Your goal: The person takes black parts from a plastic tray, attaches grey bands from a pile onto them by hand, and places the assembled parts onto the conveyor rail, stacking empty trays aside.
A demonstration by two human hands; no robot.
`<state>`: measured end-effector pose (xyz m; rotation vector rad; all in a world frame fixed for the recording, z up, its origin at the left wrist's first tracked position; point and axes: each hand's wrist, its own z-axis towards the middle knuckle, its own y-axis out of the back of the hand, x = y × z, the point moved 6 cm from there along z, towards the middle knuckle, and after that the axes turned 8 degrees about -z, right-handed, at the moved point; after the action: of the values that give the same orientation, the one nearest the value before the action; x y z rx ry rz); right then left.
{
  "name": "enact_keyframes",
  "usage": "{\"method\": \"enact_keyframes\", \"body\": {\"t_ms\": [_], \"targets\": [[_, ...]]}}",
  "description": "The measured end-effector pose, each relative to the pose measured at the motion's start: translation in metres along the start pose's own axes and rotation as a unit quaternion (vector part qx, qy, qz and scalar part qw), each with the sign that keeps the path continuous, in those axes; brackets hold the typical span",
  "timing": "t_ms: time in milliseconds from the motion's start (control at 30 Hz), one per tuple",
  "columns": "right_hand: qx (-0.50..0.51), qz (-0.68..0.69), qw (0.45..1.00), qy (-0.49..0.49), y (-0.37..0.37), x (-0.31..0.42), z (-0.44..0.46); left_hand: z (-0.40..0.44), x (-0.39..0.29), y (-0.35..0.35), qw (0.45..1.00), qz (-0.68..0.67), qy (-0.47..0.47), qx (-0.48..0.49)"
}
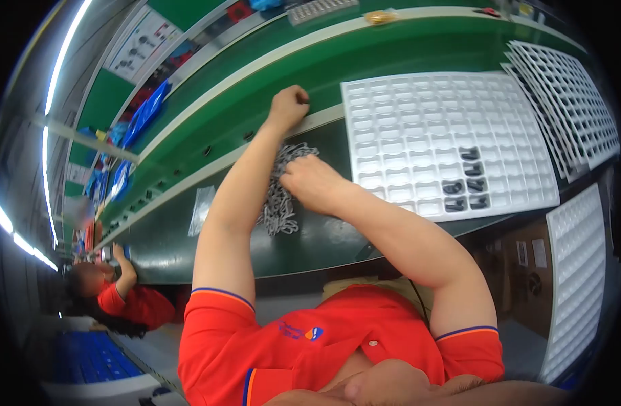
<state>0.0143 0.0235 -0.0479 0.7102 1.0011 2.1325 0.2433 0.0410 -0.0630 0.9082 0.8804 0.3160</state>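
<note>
My left hand (289,107) reaches out over the green conveyor belt (246,101). Its fingers are curled, and whatever they hold, if anything, is too small to make out. My right hand (315,183) rests at a heap of grey looped cords (280,211) on the dark green workbench, its fingertips pinched among the loops. To the right of both hands lies a white moulded tray (398,145) with rows of pockets. Several black parts (474,169) sit in pockets towards its near right side. My left forearm hides part of the cord heap.
A clear plastic bag (201,210) lies left of my left forearm. Small black pieces (207,150) are spaced along the belt. More white trays (567,101) are stacked at the right, and one (575,284) stands below. A co-worker (131,301) sits further left along the bench.
</note>
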Motion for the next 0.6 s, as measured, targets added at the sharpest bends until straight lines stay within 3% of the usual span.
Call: {"method": "enact_keyframes", "body": {"t_ms": [67,167,233,267,333,467,500,533,567,600], "targets": [[0.058,-0.027,0.998,-0.007,-0.009,0.001,0.002,0.003,-0.019,0.000,0.997,0.047,-0.055,0.004],[0.103,-0.010,0.995,-0.017,-0.011,0.001,0.001,0.006,-0.097,-0.017,0.995,0.014,-0.088,0.036],[0.143,-0.025,0.989,-0.017,-0.011,0.004,0.003,-0.003,-0.168,-0.034,0.979,-0.042,-0.071,0.185],[0.042,0.124,0.990,-0.058,-0.003,0.002,0.005,-0.008,-0.200,-0.046,0.965,-0.066,-0.115,0.226],[-0.166,0.405,0.890,-0.126,0.007,-0.010,-0.003,-0.019,-0.248,-0.080,0.934,-0.110,-0.195,0.278],[-0.126,0.514,0.831,-0.173,-0.018,-0.009,-0.031,-0.039,-0.317,-0.142,0.898,-0.121,-0.295,0.302],[-0.124,0.511,0.833,-0.172,-0.018,-0.014,-0.031,-0.044,-0.327,-0.152,0.903,-0.081,-0.303,0.292],[-0.113,0.346,0.925,-0.112,-0.013,-0.012,-0.026,-0.048,-0.334,-0.157,0.907,-0.042,-0.309,0.282],[-0.096,0.168,0.980,-0.047,-0.011,-0.009,-0.021,-0.051,-0.339,-0.158,0.908,-0.045,-0.311,0.278],[-0.075,-0.016,0.997,0.020,-0.009,-0.004,-0.018,-0.053,-0.344,-0.159,0.909,-0.021,-0.295,0.294]]}}
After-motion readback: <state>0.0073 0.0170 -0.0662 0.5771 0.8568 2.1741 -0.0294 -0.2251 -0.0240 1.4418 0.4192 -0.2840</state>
